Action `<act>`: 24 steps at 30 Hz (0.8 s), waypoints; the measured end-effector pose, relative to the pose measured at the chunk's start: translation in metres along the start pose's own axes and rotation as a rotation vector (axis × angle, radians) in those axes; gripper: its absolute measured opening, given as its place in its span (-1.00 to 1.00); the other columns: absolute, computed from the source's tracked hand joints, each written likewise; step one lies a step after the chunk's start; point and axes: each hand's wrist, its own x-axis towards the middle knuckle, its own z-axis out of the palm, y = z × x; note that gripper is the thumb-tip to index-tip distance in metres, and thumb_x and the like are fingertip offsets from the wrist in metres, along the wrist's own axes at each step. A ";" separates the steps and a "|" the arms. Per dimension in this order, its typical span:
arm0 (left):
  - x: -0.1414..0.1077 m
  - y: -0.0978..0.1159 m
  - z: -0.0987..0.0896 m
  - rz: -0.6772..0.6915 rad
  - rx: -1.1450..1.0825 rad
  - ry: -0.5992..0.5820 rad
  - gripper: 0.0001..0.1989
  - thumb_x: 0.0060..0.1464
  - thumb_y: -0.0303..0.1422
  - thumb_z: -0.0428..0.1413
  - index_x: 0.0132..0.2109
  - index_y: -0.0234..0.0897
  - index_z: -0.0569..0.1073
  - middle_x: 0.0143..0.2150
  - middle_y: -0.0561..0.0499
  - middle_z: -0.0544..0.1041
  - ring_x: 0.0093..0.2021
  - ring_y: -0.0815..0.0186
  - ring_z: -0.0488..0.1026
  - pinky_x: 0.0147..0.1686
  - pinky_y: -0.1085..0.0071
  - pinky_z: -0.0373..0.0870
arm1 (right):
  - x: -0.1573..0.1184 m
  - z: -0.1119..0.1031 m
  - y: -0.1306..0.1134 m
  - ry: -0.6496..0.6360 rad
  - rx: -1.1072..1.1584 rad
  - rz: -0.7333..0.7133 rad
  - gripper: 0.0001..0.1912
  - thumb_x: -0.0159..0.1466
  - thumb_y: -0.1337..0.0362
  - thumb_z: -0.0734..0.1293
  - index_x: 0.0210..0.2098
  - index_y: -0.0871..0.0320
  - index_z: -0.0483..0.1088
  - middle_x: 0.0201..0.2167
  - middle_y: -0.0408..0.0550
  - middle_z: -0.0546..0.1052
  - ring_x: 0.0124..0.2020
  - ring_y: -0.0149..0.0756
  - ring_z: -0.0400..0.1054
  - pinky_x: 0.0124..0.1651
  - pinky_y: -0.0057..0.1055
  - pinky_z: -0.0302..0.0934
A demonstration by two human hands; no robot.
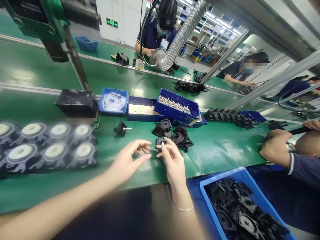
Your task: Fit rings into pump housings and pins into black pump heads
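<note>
My left hand (132, 156) hovers over the green bench with thumb and fingers apart and nothing between them. To its right, my right hand (172, 158) has thumb and fingertips pinched around a small white piece (163, 143). Just behind those fingertips lies a black round part (160, 141), at the near edge of a cluster of black parts (178, 136). A black part with a thin white pin (120, 129) rests on the bench beyond my left hand.
Blue bins hold white rings (113, 101), pale small pieces (143, 109) and metal pins (175, 106). Black parts with white discs (57, 151) stand in rows at left. A blue crate (203, 186) is front right. A co-worker's arm (277, 148) rests at right; a press (53, 33) overhangs upper left.
</note>
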 end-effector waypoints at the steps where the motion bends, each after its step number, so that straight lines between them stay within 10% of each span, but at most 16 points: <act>1: 0.000 -0.004 0.000 -0.005 0.036 0.010 -0.67 0.19 -0.30 0.17 0.09 -0.18 0.42 0.04 -0.09 0.48 0.05 0.17 0.45 0.09 0.26 0.37 | 0.006 -0.002 0.002 -0.020 -0.023 0.043 -0.78 0.28 0.11 0.42 -0.28 0.15 0.53 0.13 0.11 0.40 -0.09 -0.23 0.46 -0.12 -0.34 0.40; 8: -0.002 -0.026 0.005 0.127 0.280 -0.031 -0.27 0.08 -0.41 0.22 0.35 -0.15 0.16 0.41 -0.17 0.13 0.42 0.02 0.05 0.39 0.07 0.07 | -0.009 0.015 -0.004 -0.190 0.292 0.192 -0.83 0.26 0.15 0.44 -0.31 0.13 0.51 0.05 0.02 0.44 -0.13 -0.25 0.48 0.01 -0.28 0.41; 16: -0.003 -0.024 -0.001 0.084 0.306 -0.060 -0.38 0.01 -0.44 0.21 0.24 -0.30 0.30 0.27 -0.31 0.32 0.27 -0.06 0.29 0.26 0.02 0.23 | -0.035 0.036 -0.020 -0.410 0.359 0.086 -0.93 0.30 0.26 0.41 -0.33 0.08 0.51 -0.19 0.04 0.54 0.10 -0.13 0.36 0.04 -0.21 0.37; 24: -0.007 -0.005 -0.017 -0.390 -0.883 0.032 -0.42 0.19 -0.36 0.14 0.29 -0.34 0.16 0.19 -0.37 0.44 0.21 -0.04 0.41 0.23 0.02 0.27 | -0.029 0.025 -0.034 -0.222 0.382 0.151 -0.86 0.35 0.19 0.37 -0.27 0.13 0.43 -0.51 -0.11 0.56 -0.68 -0.37 0.41 -0.62 -0.48 0.32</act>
